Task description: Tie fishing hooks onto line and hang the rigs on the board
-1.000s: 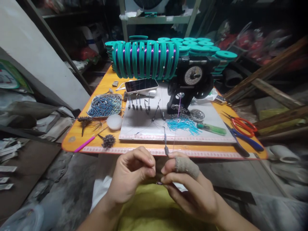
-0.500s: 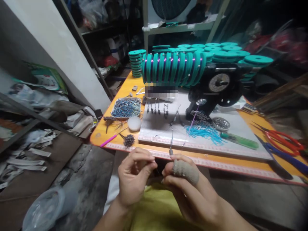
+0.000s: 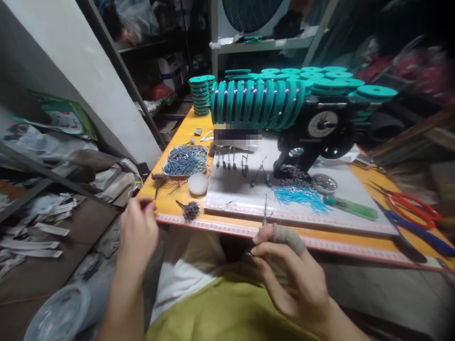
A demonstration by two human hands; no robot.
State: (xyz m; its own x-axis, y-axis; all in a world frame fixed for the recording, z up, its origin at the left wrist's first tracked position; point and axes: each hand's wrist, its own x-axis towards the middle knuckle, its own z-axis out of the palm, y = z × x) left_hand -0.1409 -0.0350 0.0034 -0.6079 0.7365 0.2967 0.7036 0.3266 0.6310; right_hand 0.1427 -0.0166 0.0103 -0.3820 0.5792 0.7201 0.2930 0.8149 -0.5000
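Observation:
My left hand [image 3: 138, 229] is at the table's left front corner, its fingers closed around a pink-handled tool; only a sliver of magenta shows between them. My right hand [image 3: 287, 267] is above my lap, just off the table edge, with thumb and fingers pinched on a small dark shiny piece [image 3: 249, 254] too small to name. A grey knitted sleeve [image 3: 288, 238] covers one of its fingers. Right above those fingertips, a small grey weight on a thin line [image 3: 265, 220] hangs at the board's front edge.
A tray of blue-grey tubes [image 3: 186, 161], a white round lid [image 3: 198, 183] and a dark bristly cluster [image 3: 191, 210] lie left of the white board [image 3: 227, 192]. Turquoise line spools [image 3: 258, 104] stand behind. Blue strands [image 3: 300, 199], a green-handled cutter [image 3: 351, 208] and red-handled pliers [image 3: 414, 208] lie rightward.
My left hand has moved left, away from my right hand, and closed on the pink-handled tool that lay at the table's corner. My right hand has shifted slightly right and stays pinched.

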